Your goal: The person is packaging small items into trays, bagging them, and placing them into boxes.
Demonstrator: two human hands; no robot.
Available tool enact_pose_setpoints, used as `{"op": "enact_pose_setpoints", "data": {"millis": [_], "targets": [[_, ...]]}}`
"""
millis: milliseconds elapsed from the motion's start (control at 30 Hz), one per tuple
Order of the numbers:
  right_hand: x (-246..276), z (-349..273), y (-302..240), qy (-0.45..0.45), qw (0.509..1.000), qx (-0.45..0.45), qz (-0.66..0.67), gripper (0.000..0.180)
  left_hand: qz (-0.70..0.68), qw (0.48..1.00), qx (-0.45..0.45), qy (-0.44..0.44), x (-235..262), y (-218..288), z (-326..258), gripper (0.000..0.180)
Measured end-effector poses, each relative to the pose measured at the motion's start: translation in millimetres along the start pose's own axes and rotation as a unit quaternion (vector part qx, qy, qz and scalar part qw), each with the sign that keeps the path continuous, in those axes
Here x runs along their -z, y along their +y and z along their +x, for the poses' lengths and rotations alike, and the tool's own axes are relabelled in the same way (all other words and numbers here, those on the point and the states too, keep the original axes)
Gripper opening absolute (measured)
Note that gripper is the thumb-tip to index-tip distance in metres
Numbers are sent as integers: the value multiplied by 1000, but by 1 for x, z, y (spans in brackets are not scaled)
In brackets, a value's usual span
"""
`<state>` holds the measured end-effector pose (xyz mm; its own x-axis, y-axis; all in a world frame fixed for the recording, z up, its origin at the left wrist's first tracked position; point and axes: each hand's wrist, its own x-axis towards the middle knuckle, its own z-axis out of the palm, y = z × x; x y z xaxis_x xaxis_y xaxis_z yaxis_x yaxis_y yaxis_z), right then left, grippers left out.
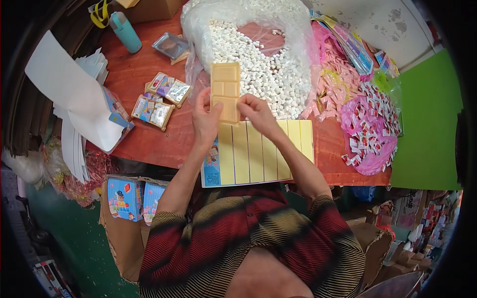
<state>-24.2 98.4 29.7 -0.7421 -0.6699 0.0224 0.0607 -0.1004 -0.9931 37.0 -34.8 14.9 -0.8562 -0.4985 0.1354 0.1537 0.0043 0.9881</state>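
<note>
Holding a tan compartment tray (225, 92) upright-long, its long axis running away from us, just above the yellow striped card (263, 151) on the red table (144, 144). Our left hand (205, 120) pinches the tray's lower left edge; our right hand (257, 113) pinches the lower right corner, fingers curled. Both hands are equally close, 1 on each side. The clear bag of white cubes (268, 74) lies directly beyond the card, behind the tray. 2 small stacks of filled packets (161, 102) sit left of the card.
</note>
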Motion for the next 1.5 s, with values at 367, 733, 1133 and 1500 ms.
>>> {"op": "enact_pose_setpoints", "data": {"millis": [367,733,1133,1500], "targets": [[-23,6,-4,-59,893,267,-358,13,-306,928,211,29,-1,5,-2,34],[40,124,36,-42,789,215,-574,49,-319,920,220,57,-7,12,-3,36],[95,89,33,5,760,317,-567,42,-309,918,240,62,-21,-15,29,35],[68,123,5,42,808,273,-520,14,-285,921,248,97,-22,-24,32,39]]}}
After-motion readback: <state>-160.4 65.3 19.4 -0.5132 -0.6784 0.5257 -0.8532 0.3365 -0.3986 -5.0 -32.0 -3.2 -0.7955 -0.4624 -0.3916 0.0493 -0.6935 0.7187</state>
